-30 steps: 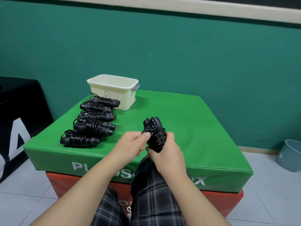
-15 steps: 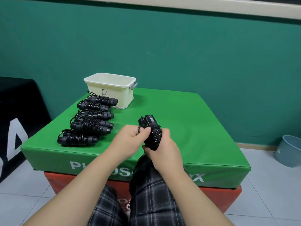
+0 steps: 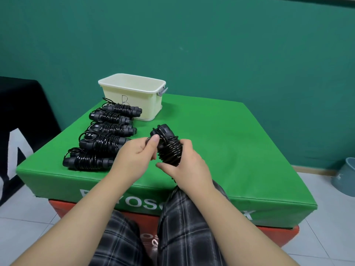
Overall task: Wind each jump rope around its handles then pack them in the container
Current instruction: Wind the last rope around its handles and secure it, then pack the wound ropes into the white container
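A black jump rope (image 3: 169, 147), wound in coils round its handles, is held upright above the green box (image 3: 230, 150). My right hand (image 3: 189, 170) grips its lower end from below. My left hand (image 3: 134, 158) pinches a loop of cord at its upper left with thumb and fingers. Several more wound black jump ropes (image 3: 104, 137) lie in a row on the left of the box top. The cream container (image 3: 134, 96) stands behind them at the far left; its inside is hidden.
The green box rests on a red one (image 3: 278, 235), above a tiled floor. My legs in checked trousers (image 3: 182, 227) press against its front. A black box (image 3: 21, 121) stands at the left and a grey bucket (image 3: 345, 179) at the right.
The bundle and both hands have shifted slightly left and up in view. My left thumb has slid up to the cord loop near the top of the handles.
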Demonstrator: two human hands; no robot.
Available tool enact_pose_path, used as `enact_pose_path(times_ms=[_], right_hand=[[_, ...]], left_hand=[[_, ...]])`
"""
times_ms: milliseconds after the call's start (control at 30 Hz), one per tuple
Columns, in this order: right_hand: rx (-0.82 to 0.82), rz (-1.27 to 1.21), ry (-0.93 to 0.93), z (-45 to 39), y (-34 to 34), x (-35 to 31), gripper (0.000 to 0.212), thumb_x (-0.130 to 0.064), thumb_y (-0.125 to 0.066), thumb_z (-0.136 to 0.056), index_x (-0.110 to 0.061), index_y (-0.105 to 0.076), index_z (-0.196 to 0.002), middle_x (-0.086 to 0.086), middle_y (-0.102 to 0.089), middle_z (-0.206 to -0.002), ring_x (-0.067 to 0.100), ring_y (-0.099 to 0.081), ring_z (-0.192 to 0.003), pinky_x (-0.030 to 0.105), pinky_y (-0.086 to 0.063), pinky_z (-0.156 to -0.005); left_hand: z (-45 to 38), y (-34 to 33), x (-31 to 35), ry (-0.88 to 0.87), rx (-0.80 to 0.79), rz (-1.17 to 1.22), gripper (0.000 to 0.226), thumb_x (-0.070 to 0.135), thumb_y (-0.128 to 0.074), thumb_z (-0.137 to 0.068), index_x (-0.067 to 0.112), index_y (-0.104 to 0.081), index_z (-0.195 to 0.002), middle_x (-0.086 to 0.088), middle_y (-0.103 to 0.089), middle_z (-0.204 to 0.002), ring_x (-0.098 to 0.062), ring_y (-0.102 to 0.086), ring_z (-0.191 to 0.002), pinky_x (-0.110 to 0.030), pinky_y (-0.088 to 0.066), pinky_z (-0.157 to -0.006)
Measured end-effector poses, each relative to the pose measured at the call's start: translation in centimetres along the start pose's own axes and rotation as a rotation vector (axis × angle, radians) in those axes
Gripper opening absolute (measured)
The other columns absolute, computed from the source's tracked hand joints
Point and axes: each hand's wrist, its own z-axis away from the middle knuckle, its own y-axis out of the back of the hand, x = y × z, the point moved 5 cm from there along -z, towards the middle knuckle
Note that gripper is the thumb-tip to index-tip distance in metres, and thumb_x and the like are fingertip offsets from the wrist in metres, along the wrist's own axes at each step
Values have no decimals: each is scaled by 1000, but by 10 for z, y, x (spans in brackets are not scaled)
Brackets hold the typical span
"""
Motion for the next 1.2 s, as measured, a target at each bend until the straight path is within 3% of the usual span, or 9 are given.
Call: enact_pose_path(times_ms=[167, 267, 433, 533, 700, 800, 933, 1067, 1200], right_hand=[[-87, -71, 40, -29, -16, 6, 55, -57, -55, -87, -23, -41, -128, -3, -63, -112, 21, -61, -99, 35, -49, -81], [-38, -148, 64, -46, -21, 6, 49, -55, -37, -94, -17, -56, -119, 0, -66, -111, 20, -60, -101, 35, -47, -85], [42, -8, -4, -76, -22, 15, 80, -63, -17, -88, 0, -63, -70, 13, -70, -81, 30, -62, -76, 37, -48, -69], [-33, 130, -19, -96, -33, 12, 61, -46, -25, -101, -6, -54, -66, 14, -67, -80, 31, -58, -74, 36, -41, -64], [-88, 180, -17, -139, -47, -7, 47, -36, -21, -104, -17, -29, -61, 7, -48, -73, 27, -44, -71, 33, -28, -63], [-108, 206, -4, -172, -53, -19, 41, -31, -22, -105, -15, -32, -68, 6, -42, -78, 27, -41, -73, 32, -27, -65], [-107, 145, -4, -223, -57, -29, 11, -2, -31, -94, -11, -35, -92, 7, -39, -90, 27, -40, -77, 34, -30, -66], [-33, 191, 83, -287, -62, -43, 41, 4, -39, -84, -7, -44, -123, 11, -47, -121, 27, -42, -111, 34, -35, -88], [-110, 381, 298, -343, -89, -60, 62, -5, -44, -92, -20, -24, -149, 7, -43, -141, 25, -34, -131, 41, -22, -110]], left_hand=[[-24, 3, -26, -64, -31, -92, 46, 56, -31, -87, 26, -56, -61, 12, -56, -74, -6, -49, -87, -25, -35, -77], [-41, 10, -38, -20, 34, -40, 43, 39, -41, -95, 19, -54, -59, 8, -54, -75, -8, -48, -86, -21, -33, -78], [-77, 35, -69, 126, 118, 41, 48, 33, -43, -99, 8, -51, -58, -1, -54, -69, -11, -48, -70, -21, -34, -66], [-102, 46, -94, 262, 101, 91, 52, 35, -40, -100, 7, -58, -61, 1, -64, -80, -7, -55, -80, -9, -33, -65], [-136, 62, -142, 323, -13, -19, 55, 64, -37, -83, 22, -65, -62, -19, -68, -88, -30, -63, -88, -27, -36, -72], [-146, 63, -156, 300, -62, -64, 55, 69, -31, -76, 27, -64, -62, -26, -66, -86, -36, -64, -88, -36, -43, -77], [-145, 62, -166, 256, -27, -111, 53, 59, -33, -82, 21, -60, -56, -13, -65, -71, -23, -61, -76, -27, -40, -68], [-143, 64, -173, 226, -4, -87, 50, 62, -30, -81, 27, -59, -62, -7, -59, -65, -13, -52, -61, -29, -37, -60], [-141, 59, -171, 198, -5, -98, 49, 60, -28, -81, 27, -59, -66, 6, -61, -72, -6, -55, -68, -20, -37, -60]])
